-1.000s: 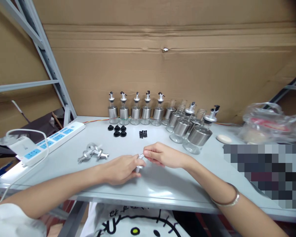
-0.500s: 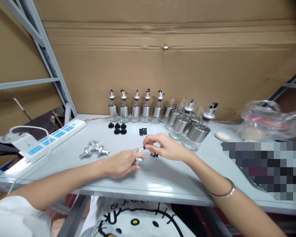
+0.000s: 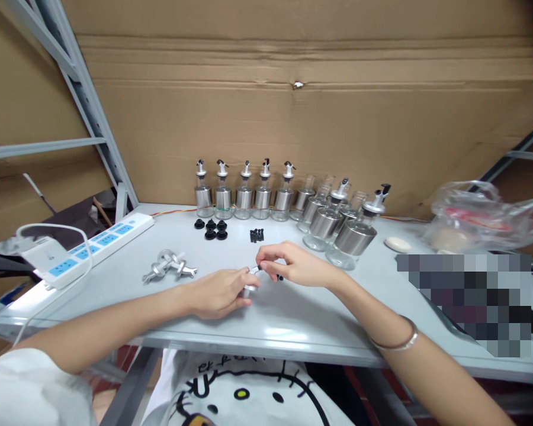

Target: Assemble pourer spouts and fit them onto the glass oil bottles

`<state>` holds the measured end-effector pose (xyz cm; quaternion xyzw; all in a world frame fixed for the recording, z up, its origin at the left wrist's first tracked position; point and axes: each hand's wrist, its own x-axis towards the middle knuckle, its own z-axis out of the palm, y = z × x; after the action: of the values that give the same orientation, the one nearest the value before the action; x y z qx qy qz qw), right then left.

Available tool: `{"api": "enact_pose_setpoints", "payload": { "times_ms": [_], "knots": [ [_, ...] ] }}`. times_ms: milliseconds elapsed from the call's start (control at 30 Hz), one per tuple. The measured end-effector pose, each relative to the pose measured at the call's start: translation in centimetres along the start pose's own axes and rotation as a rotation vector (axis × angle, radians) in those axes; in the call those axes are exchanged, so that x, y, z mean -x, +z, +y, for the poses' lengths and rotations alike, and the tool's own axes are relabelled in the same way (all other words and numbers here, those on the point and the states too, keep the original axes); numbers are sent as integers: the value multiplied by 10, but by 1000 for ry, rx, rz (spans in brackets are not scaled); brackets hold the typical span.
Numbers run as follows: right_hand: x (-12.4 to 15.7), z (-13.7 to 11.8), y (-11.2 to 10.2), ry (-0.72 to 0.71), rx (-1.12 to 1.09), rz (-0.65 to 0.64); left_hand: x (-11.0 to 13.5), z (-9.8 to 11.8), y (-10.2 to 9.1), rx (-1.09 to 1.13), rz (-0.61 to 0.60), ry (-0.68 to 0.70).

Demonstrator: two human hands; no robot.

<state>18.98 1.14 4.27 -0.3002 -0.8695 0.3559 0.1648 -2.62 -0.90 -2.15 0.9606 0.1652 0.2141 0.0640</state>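
Near the front middle of the table, my left hand (image 3: 222,293) is closed around a silver pourer spout (image 3: 250,289), mostly covered by the fingers. Thumb and fingertips of my right hand (image 3: 288,264) pinch a small black piece (image 3: 256,268) at the spout's tip. Whether that piece is seated in the spout I cannot tell. A few more black bits (image 3: 280,277) lie partly hidden beneath my right hand. Left of my hands, several loose silver spouts (image 3: 169,265) lie in a pile. Small black pieces (image 3: 257,235) and black stoppers (image 3: 210,229) are grouped further back.
A row of glass bottles with steel sleeves (image 3: 263,199) stands along the cardboard wall (image 3: 266,118), some topped with pourers. More bottles (image 3: 353,239) stand to the right. A power strip (image 3: 98,245) lies left; a white oval object (image 3: 397,244) and a plastic bag (image 3: 475,219) lie right.
Both hands stay almost in place at the spout. My right hand has shifted slightly, covering more of the black bits under it. The whole view has moved a little.
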Motion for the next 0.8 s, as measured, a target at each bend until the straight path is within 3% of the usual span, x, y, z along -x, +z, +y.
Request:
{"api": "enact_pose_setpoints", "payload": {
  "times_ms": [600, 800],
  "knots": [
    [1, -1, -3, -18, 64, 53, -1, 1, -2, -31, -12, -41],
    [1, -3, 0, -42, 69, 102, -2, -1, 2, 29, 60, -34]
  ]
}}
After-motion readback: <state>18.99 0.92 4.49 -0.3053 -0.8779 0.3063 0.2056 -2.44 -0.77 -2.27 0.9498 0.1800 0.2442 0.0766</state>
